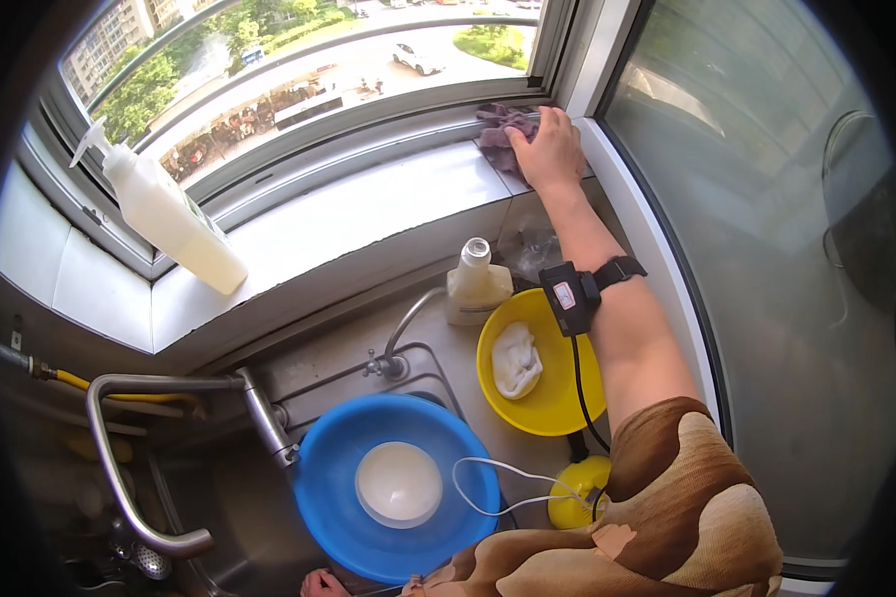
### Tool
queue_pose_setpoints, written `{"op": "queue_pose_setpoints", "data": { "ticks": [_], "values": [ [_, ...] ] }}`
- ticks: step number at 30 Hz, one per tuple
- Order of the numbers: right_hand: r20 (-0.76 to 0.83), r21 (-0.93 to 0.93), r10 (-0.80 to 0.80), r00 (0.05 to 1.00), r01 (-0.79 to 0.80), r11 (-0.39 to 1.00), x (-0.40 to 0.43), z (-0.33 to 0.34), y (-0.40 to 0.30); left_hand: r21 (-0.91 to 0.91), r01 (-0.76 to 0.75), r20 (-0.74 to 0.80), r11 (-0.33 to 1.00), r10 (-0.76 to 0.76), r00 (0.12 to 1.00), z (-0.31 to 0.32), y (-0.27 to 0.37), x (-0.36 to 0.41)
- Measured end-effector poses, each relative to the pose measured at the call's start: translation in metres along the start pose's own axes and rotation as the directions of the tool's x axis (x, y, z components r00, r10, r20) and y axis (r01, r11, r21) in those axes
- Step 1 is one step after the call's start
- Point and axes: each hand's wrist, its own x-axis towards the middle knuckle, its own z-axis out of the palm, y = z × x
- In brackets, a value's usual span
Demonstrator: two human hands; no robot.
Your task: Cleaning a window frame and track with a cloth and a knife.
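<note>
My right hand point(556, 153) presses a crumpled purple cloth point(502, 138) into the right-hand corner of the white tiled window sill point(388, 194), against the window frame. The thumb lies over the cloth and the fingers reach toward the frame. A black device point(567, 298) is strapped to that forearm, with a cable running down from it. Only a small part of my left hand point(322, 584) shows at the bottom edge, by the sink rim below the blue basin point(317, 485); what its fingers do is hidden.
A white pump bottle point(172, 220) leans on the sill's left end. Below stand a spray bottle body point(479, 287), a yellow basin point(560, 403) holding a white cloth point(515, 360), and a white bowl point(399, 483) inside the blue basin. A steel faucet point(108, 455) arches over the sink point(246, 507).
</note>
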Motion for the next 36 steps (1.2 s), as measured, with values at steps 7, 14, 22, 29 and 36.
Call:
{"op": "queue_pose_setpoints", "data": {
  "ticks": [7, 14, 22, 29, 36],
  "values": [
    [0.034, -0.018, -0.508, 0.861, 0.508, 0.861, -0.029, -0.002, 0.016, 0.006, -0.012, -0.006, 1.0, 0.012, 1.0, 0.004, -0.004, -0.001],
    [0.306, -0.043, -0.301, 0.903, 0.33, 0.943, -0.009, 0.011, 0.03, 0.011, -0.051, -0.06, 0.999, 0.052, 0.997, 0.007, -0.003, -0.004],
    [0.357, -0.081, -0.257, 0.898, 0.304, 0.949, -0.004, 0.033, 0.008, 0.022, 0.032, 0.008, 0.999, -0.032, 0.999, 0.004, 0.002, -0.001],
    [0.278, 0.431, -0.555, 0.784, 0.414, 0.802, -0.016, 0.046, -0.034, 0.042, -0.014, 0.062, 0.999, 0.011, 0.998, 0.01, -0.009, 0.0],
    [0.454, 0.472, -0.7, 0.551, 0.517, 0.714, -0.019, 0.036, -0.079, 0.051, -0.016, -0.028, 0.999, 0.018, 0.999, 0.014, -0.015, -0.008]
  ]
}}
